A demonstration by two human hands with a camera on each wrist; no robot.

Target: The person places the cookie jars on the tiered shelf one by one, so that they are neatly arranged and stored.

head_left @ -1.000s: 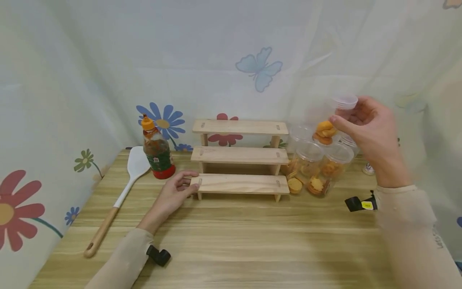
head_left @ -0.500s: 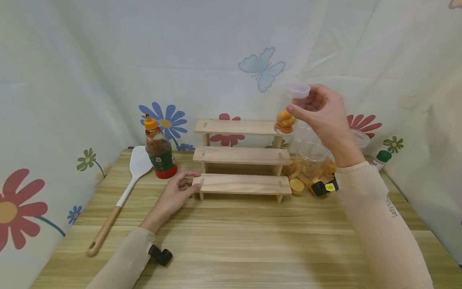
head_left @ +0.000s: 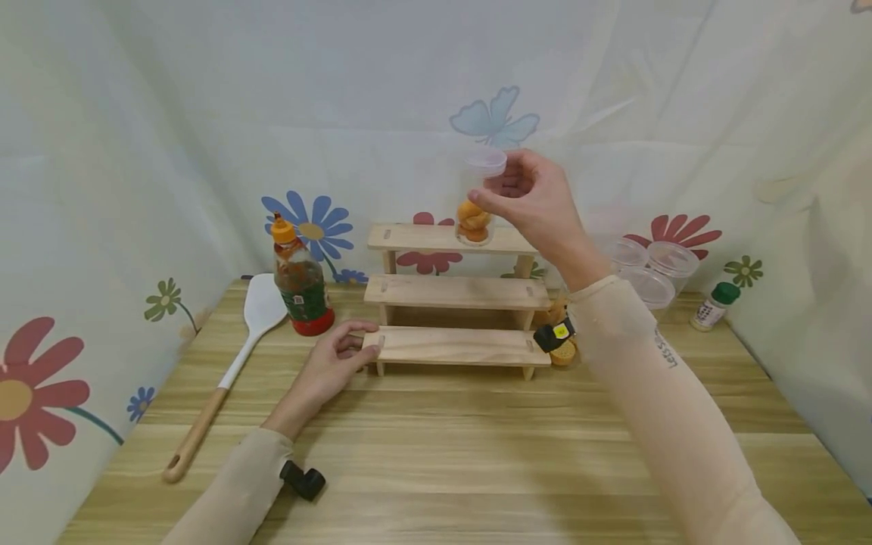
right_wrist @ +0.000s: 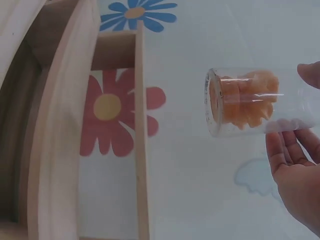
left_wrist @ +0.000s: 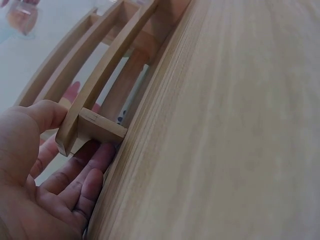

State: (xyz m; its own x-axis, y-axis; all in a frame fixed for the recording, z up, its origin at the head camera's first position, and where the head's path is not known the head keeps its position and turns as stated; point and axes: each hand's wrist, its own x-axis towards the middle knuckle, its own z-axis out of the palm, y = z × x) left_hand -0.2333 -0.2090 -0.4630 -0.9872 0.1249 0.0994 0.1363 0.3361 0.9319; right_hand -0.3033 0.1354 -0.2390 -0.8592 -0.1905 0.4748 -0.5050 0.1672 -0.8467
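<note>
My right hand (head_left: 527, 193) grips a clear lidded jar (head_left: 480, 178) near its top, with orange pieces in its lower part. The jar is upright above the top step of a three-step wooden stand (head_left: 453, 291); the right wrist view has a gap between the jar's base (right_wrist: 212, 102) and that step (right_wrist: 141, 150). At the stand's left end, my left hand (head_left: 334, 356) holds the lowest step. In the left wrist view the thumb lies over this step (left_wrist: 95, 75), and the fingers (left_wrist: 95, 160) curl below it against the short leg (left_wrist: 102, 127).
Several clear jars (head_left: 647, 288) stand right of the stand, partly behind my right sleeve. A small green-capped bottle (head_left: 714, 306) is farther right. Left of the stand stand a sauce bottle (head_left: 300, 284) and a white spatula (head_left: 262, 306) lying flat. A patterned curtain (head_left: 381, 98) hangs behind.
My right hand has carried the jar leftward from over the other jars to above the middle of the top step. My left hand has stayed on the stand.
</note>
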